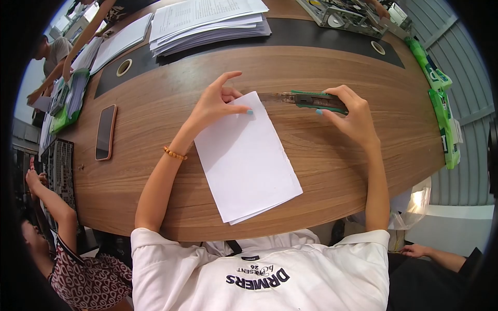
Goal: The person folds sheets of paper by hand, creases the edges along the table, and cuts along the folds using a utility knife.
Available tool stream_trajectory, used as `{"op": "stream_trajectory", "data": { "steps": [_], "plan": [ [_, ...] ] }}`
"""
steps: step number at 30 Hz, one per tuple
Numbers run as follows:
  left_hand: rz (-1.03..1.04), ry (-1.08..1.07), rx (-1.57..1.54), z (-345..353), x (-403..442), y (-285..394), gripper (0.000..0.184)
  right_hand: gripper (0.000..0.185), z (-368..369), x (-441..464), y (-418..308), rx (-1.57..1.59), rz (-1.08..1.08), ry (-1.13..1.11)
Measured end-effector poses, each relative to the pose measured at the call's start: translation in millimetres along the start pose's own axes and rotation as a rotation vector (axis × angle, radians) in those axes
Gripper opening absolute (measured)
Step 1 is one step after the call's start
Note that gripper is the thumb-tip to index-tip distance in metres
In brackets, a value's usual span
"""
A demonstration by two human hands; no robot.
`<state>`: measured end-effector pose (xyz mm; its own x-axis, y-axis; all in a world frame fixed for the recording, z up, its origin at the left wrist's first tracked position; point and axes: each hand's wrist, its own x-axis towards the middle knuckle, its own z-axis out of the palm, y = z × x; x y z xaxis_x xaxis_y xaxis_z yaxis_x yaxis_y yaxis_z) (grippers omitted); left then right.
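Folded white paper sheets lie at a slant on the wooden table in front of me. My left hand is at their top end, with the thumb on the paper, the index finger raised and the other fingers curled by the edge. My right hand holds a green and dark utility knife, fingers over its upper side and thumb below. The knife points left towards the paper's top corner, with its blade end apart from the sheets.
A phone lies at the left. Paper stacks stand at the far side, and an opened metal device sits at the far right. Green packages line the right edge. Other people are at the left and lower right.
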<state>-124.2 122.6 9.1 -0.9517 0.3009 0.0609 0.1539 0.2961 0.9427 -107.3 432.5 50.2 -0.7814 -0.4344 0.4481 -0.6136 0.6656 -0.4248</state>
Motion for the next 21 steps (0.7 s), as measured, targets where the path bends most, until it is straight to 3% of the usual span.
{"op": "stream_trajectory", "data": {
  "steps": [9, 21],
  "plan": [
    [-0.074, 0.004, -0.084, 0, 0, 2, 0.076, 0.037, 33, -6, -4, -0.115, -0.109, 0.159],
    [-0.119, -0.002, -0.166, -8, 8, 6, 0.07, 0.034, 39, -5, -7, -0.201, -0.043, 0.253]
  ]
}}
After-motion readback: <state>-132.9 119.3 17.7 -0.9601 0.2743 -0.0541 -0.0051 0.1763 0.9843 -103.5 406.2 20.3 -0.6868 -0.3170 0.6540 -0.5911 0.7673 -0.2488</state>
